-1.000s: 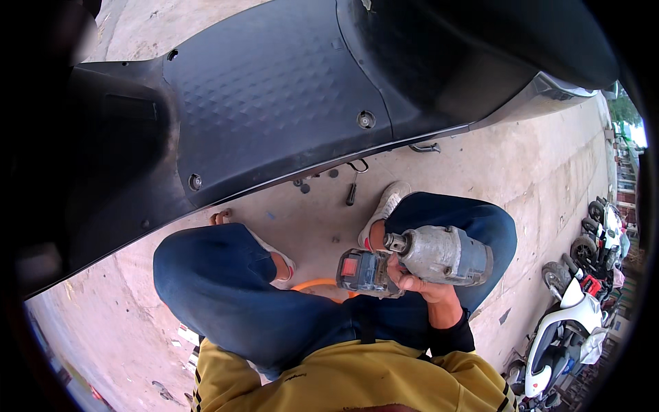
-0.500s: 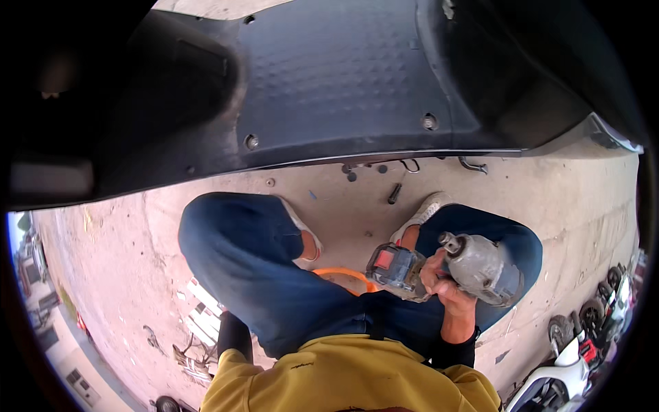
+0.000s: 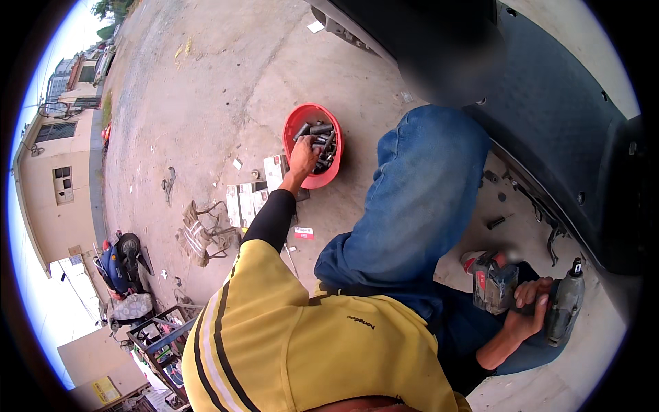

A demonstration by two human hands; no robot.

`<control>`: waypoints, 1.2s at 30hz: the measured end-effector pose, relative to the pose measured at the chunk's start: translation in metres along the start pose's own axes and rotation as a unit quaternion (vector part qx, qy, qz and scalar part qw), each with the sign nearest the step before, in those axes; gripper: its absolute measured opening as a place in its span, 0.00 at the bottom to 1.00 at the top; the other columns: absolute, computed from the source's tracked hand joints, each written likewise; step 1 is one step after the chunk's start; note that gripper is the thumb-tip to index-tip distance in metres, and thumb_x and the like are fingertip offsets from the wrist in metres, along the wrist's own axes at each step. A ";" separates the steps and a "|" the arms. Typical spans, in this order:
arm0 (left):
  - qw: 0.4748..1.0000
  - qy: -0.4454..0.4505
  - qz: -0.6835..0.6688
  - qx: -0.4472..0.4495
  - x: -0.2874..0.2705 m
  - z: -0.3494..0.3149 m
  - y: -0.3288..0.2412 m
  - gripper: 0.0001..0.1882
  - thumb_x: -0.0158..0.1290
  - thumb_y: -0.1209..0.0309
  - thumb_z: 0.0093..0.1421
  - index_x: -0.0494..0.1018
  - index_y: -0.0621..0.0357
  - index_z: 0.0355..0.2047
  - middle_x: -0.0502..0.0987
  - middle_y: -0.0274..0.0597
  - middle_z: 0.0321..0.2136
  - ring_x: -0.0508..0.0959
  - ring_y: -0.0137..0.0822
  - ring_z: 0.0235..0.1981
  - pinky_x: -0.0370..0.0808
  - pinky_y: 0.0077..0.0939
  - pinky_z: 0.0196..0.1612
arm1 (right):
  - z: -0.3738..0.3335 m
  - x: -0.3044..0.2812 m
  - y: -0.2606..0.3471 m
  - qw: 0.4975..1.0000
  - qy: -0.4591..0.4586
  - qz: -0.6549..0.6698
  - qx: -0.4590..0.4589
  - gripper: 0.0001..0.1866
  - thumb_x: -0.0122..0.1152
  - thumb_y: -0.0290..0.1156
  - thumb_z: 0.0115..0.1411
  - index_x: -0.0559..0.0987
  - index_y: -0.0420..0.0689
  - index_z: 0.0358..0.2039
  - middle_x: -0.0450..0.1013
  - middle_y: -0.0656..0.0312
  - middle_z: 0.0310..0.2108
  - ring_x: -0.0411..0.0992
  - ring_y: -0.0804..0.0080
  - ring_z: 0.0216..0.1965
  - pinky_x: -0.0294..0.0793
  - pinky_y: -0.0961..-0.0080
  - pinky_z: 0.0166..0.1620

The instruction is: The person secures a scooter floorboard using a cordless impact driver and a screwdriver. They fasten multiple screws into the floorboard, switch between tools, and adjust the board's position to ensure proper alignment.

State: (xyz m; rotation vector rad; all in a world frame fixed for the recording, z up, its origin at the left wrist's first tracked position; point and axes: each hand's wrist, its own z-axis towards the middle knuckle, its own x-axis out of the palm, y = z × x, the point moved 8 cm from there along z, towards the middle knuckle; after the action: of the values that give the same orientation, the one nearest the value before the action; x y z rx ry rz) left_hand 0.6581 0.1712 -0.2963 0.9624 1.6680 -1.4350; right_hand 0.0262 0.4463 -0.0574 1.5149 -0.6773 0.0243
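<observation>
My left hand (image 3: 303, 155) reaches over the near rim of a red tub shaped like an upturned hard hat (image 3: 325, 181). Its fingers look spread and touch the dark metal sockets (image 3: 320, 129) piled inside; their tips are partly hidden among them. Over my right thigh, my right hand (image 3: 527, 314) is wrapped round the handle of a cordless impact wrench (image 3: 565, 312). The wrench's square drive points away from me, and its battery (image 3: 494, 288) sticks out to the left. No socket shows on the drive.
Small white boxes (image 3: 247, 200) lie beside the tub, near a folded stool-like frame (image 3: 202, 233). A scooter's black floor panel (image 3: 549, 89) slants across the upper right. Several loose parts and a dark screwdriver-like tool (image 3: 497, 222) lie on the concrete beneath it. Another scooter (image 3: 122, 271) stands far left.
My view has swung left, bringing the tub and boxes into sight. My left hand, hidden before, is now in the tub. The impact wrench stays in my right hand.
</observation>
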 end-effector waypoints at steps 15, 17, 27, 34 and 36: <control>0.990 -0.023 -0.040 0.135 -0.074 -0.029 -0.081 0.16 0.53 0.80 0.63 0.74 0.62 0.51 0.78 0.56 0.46 0.75 0.59 0.50 0.73 0.47 0.54 | -0.005 0.005 -0.003 0.999 -0.039 0.007 -0.017 0.20 0.61 0.38 0.68 0.75 0.37 0.53 0.61 0.66 0.25 0.61 0.77 0.24 0.60 0.73 0.33; 0.977 -0.046 -0.029 0.208 -0.118 -0.028 -0.132 0.17 0.52 0.81 0.63 0.74 0.61 0.53 0.78 0.55 0.46 0.75 0.58 0.51 0.73 0.46 0.55 | -0.004 0.007 -0.003 0.998 -0.053 0.030 -0.019 0.20 0.62 0.38 0.67 0.75 0.37 0.52 0.61 0.66 0.24 0.61 0.76 0.23 0.61 0.73 0.31; 0.896 0.095 0.054 0.431 -0.204 -0.059 -0.505 0.22 0.58 0.79 0.66 0.75 0.58 0.61 0.80 0.50 0.44 0.81 0.45 0.39 0.77 0.35 0.46 | 0.002 0.020 0.006 0.994 -0.108 0.022 -0.022 0.22 0.73 0.36 0.59 0.77 0.33 0.45 0.70 0.60 0.22 0.68 0.73 0.20 0.66 0.73 0.27; 0.757 0.216 0.080 0.611 -0.065 -0.083 -0.689 0.12 0.62 0.79 0.60 0.77 0.62 0.44 0.81 0.49 0.39 0.81 0.48 0.37 0.77 0.40 0.42 | -0.023 -0.004 0.006 0.987 -0.143 0.068 -0.009 0.21 0.78 0.30 0.57 0.82 0.38 0.48 0.76 0.65 0.30 0.71 0.79 0.27 0.70 0.80 0.33; 0.732 0.228 0.069 0.638 -0.029 -0.084 -0.710 0.08 0.63 0.77 0.60 0.79 0.63 0.39 0.81 0.49 0.37 0.80 0.49 0.34 0.77 0.39 0.40 | -0.026 -0.010 0.007 0.985 -0.159 0.068 -0.016 0.21 0.79 0.31 0.56 0.82 0.38 0.48 0.76 0.66 0.30 0.71 0.79 0.27 0.70 0.80 0.33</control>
State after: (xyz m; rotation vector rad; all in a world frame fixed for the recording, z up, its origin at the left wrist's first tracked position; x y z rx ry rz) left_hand 0.0371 0.1811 0.0597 2.2443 0.5826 -2.3580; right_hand 0.0248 0.4745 -0.0533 1.4534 -1.0310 -0.1257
